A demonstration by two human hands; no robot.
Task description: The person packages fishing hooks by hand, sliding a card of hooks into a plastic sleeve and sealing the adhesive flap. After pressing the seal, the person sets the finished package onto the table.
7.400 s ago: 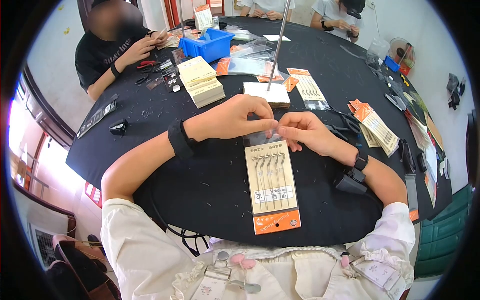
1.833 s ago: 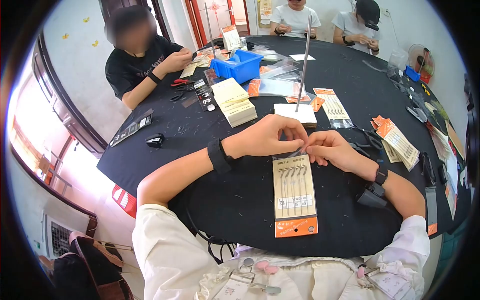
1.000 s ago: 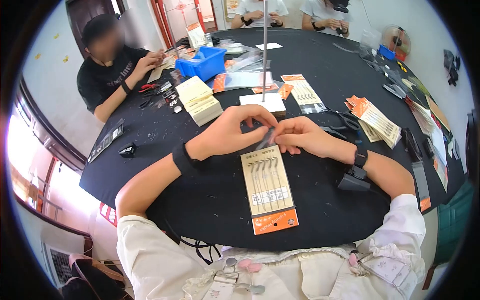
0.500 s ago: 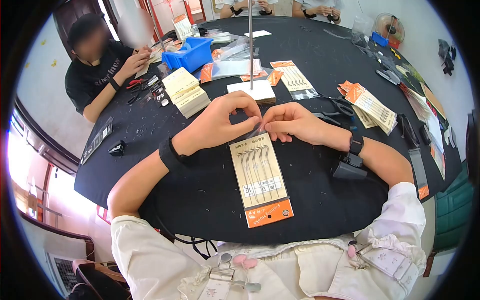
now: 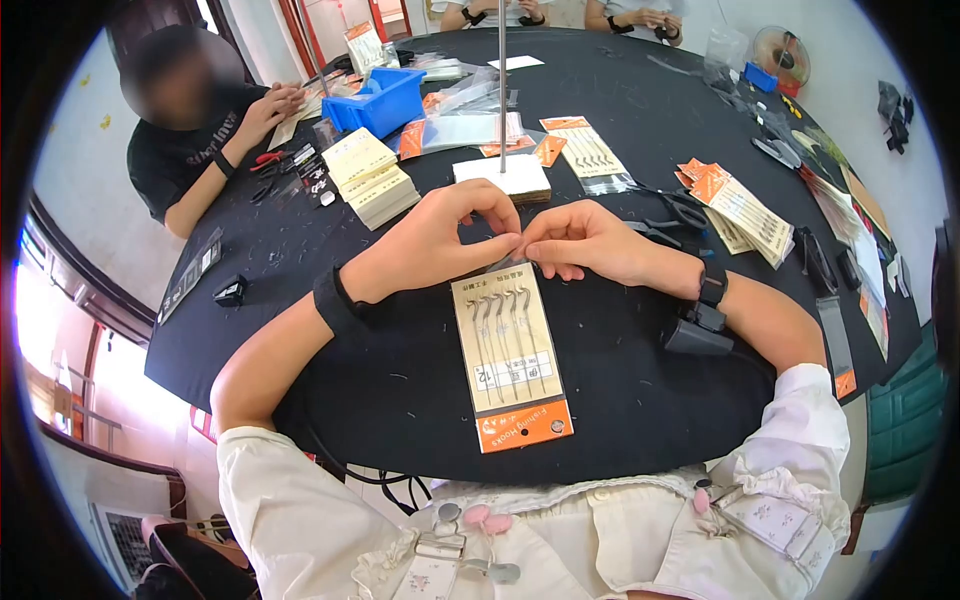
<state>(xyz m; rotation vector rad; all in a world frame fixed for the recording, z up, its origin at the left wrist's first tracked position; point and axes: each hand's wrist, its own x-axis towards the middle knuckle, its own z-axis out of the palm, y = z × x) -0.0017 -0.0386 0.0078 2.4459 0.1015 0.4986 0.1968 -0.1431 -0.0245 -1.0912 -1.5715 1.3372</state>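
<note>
A fishing hook packet [image 5: 508, 340] lies before me, its orange header toward my body and several hooks showing on a cream card inside clear plastic. At its far end, the thumb and fingers of my left hand [image 5: 440, 243] are pinched together on the clear plastic end. My right hand [image 5: 592, 243] is pinched right beside it, its fingertips meeting those of the left. The plastic between the fingertips is mostly hidden.
Beyond my hands stands a metal pole [image 5: 503, 90] by a stack of white cards [image 5: 505, 178]. Scissors [image 5: 675, 212] and filled hook packets [image 5: 740, 210] lie to the right. Cream card stacks [image 5: 370, 180] and a blue bin [image 5: 375, 103] are left. A co-worker [image 5: 190, 130] sits there.
The packet's orange end has swung a little to the left. Both hands keep their pinch at its far end, with the fingers shifted slightly.
</note>
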